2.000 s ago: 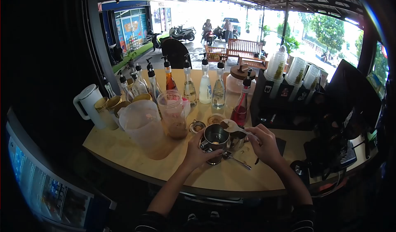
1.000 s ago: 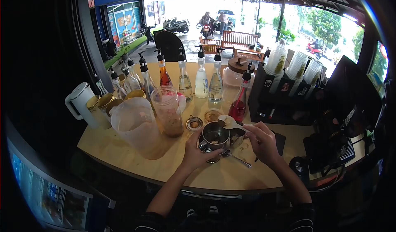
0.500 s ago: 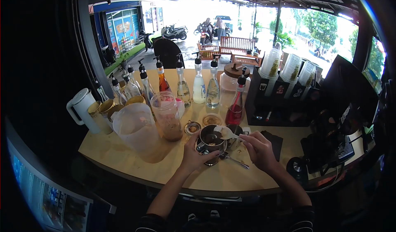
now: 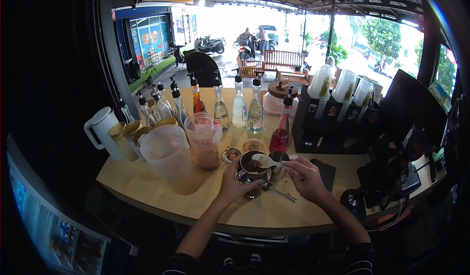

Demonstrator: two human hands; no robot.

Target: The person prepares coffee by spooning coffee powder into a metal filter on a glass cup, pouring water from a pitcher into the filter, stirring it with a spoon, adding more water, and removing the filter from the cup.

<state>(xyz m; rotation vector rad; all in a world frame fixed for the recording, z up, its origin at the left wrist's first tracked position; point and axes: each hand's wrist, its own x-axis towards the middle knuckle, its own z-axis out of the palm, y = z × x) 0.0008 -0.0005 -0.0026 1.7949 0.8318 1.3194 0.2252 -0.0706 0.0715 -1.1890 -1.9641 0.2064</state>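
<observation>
Left fingers (image 4: 251, 185) clasp a cup (image 4: 258, 175) over the pale counter (image 4: 220, 207) facing motorbikes (image 4: 209, 44).

Sleeves (image 4: 360, 253) black or very dark, loose, thin pale curved stripes (image 4: 361, 262) on both. Forearms (image 4: 199, 232) bare below cuffs. Left hand (image 4: 234, 181), right hand (image 4: 307, 178) bare too. Torso lost in shadow.

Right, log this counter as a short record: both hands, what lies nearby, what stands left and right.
left hand: around the cup
right hand: holding the white scoop, its bowl over the cup's mouth
beside cup: spoon, lying on the counter
behind cup: red bottle, upright, pump on top
left side: white jug, clear pitcher
right side: stacked plastic cups in a black holder
</observation>
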